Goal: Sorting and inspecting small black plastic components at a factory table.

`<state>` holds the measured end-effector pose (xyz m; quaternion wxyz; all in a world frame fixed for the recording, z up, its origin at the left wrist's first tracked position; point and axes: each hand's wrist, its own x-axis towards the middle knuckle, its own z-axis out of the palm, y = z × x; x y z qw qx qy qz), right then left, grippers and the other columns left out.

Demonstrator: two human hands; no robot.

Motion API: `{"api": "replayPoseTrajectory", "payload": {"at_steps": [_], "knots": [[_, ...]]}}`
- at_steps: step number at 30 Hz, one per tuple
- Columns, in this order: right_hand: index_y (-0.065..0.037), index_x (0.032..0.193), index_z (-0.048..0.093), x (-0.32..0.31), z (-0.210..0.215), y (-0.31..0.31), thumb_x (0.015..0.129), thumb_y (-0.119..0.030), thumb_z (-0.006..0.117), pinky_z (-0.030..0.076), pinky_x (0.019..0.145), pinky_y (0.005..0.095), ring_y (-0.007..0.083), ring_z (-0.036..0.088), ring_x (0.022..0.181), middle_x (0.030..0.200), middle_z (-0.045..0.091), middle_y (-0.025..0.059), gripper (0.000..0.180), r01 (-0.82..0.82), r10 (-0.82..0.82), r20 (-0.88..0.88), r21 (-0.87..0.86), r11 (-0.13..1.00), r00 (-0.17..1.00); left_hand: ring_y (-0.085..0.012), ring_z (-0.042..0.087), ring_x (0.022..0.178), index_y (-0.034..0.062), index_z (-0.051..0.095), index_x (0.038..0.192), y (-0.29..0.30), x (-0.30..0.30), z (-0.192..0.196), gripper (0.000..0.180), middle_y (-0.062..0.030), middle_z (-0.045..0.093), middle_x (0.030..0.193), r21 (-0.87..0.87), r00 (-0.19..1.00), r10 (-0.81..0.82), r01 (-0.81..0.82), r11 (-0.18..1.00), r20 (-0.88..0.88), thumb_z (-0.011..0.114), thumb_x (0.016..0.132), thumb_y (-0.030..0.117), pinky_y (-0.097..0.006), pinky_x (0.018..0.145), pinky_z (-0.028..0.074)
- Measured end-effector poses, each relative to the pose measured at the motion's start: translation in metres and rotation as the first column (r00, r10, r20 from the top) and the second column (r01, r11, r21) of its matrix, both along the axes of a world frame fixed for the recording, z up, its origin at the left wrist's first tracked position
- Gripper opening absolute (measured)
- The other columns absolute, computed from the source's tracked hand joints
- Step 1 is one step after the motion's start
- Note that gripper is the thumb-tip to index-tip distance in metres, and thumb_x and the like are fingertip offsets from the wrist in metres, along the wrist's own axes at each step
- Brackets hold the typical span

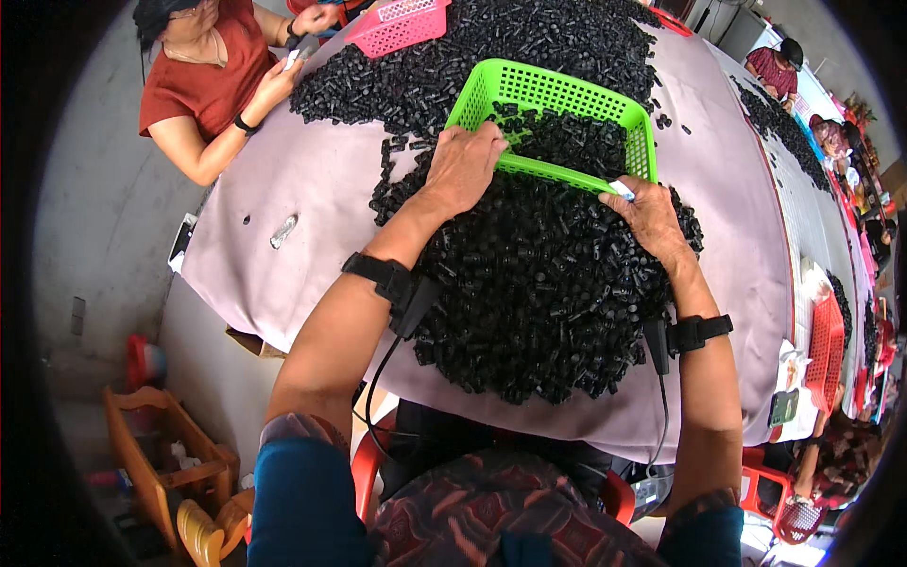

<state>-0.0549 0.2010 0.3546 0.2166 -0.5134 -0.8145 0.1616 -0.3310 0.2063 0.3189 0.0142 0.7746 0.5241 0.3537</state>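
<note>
A bright green plastic basket (557,80) with holed walls is in front of me, above the near heap of small black cylindrical parts (543,283). Black parts (576,142) of the same kind lie inside it. My left hand (465,168) is closed on the basket's near rim at the left corner. Toward the right end of that rim, my right hand (652,217) grips it as well. A small white and blue piece (622,191) shows at my right thumb; I cannot make out what it is. Some of the fingers are hidden behind the basket wall.
A larger black heap (529,38) spreads over the far side of the pinkish cloth-covered table (737,189), with a pink basket (402,26) on it. A person (222,76) sits at the far left. A small clear object (283,231) lies left; a red basket (827,350) stands right.
</note>
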Motion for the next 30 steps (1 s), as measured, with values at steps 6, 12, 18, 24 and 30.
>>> {"api": "replayPoseTrajectory", "payload": {"at_steps": [6, 12, 18, 24, 30], "knots": [[0.000, 0.083, 0.059, -0.002, 0.003, -0.011, 0.080, -0.026, 0.064, 0.044, 0.064, 0.0401, 0.0340, 0.057, 0.070, 0.074, 0.059, 0.0170, 0.026, 0.010, -0.010, 0.010, -0.038, 0.999, 1.000, -0.0336, 0.052, 0.077, 0.0059, 0.048, 0.090, -0.007, -0.005, 0.001, 0.015, -0.0143, 0.055, 0.075, -0.011, 0.998, -0.035, 0.035, 0.999, 0.047, 0.043, 0.092, 0.020, -0.040, 0.079, 0.035], [0.000, 0.084, 0.059, -0.004, 0.009, -0.021, 0.080, -0.025, 0.065, 0.043, 0.061, 0.0390, 0.0318, 0.056, 0.063, 0.064, 0.056, 0.0172, 0.025, 0.052, -0.050, 0.019, -0.095, 0.994, 0.999, -0.0354, 0.050, 0.077, 0.0056, 0.049, 0.089, -0.002, -0.010, 0.007, 0.021, -0.0159, 0.055, 0.078, -0.088, 0.995, -0.095, 0.098, 0.991, 0.039, 0.041, 0.092, 0.025, -0.043, 0.074, 0.037], [0.000, 0.085, 0.060, -0.007, 0.013, -0.021, 0.079, -0.027, 0.066, 0.044, 0.061, 0.0359, 0.0268, 0.055, 0.059, 0.064, 0.057, 0.0147, 0.028, 0.087, -0.084, 0.025, -0.137, 0.987, 0.996, -0.0272, 0.053, 0.074, 0.0039, 0.050, 0.090, -0.002, -0.010, 0.013, 0.018, -0.0129, 0.054, 0.075, -0.007, 0.966, -0.109, 0.114, 0.993, 0.234, 0.044, 0.092, 0.021, -0.034, 0.071, 0.041], [-0.003, 0.094, 0.063, 0.002, 0.001, -0.023, 0.077, -0.026, 0.067, 0.044, 0.064, 0.0284, 0.0138, 0.053, 0.063, 0.069, 0.061, 0.0069, 0.029, 0.137, -0.143, -0.312, -0.039, 0.990, 0.939, -0.0104, 0.051, 0.073, 0.0021, 0.051, 0.089, -0.052, -0.013, 0.058, 0.018, -0.0026, 0.055, 0.074, -0.082, 0.845, -0.086, 0.152, 0.985, 0.528, 0.044, 0.093, 0.018, -0.024, 0.070, 0.041], [0.000, 0.083, 0.063, 0.025, 0.020, -0.073, 0.084, -0.027, 0.060, 0.041, 0.060, 0.0255, 0.0094, 0.051, 0.062, 0.063, 0.059, 0.0030, 0.027, 0.285, -0.286, -0.429, -0.069, 0.956, 0.857, -0.0073, 0.050, 0.061, 0.0046, 0.055, 0.090, -0.136, 0.023, 0.067, 0.020, -0.0028, 0.054, 0.072, -0.350, 0.416, 0.074, 0.641, 0.683, 0.907, 0.047, 0.093, 0.023, -0.024, 0.058, 0.044]]}}
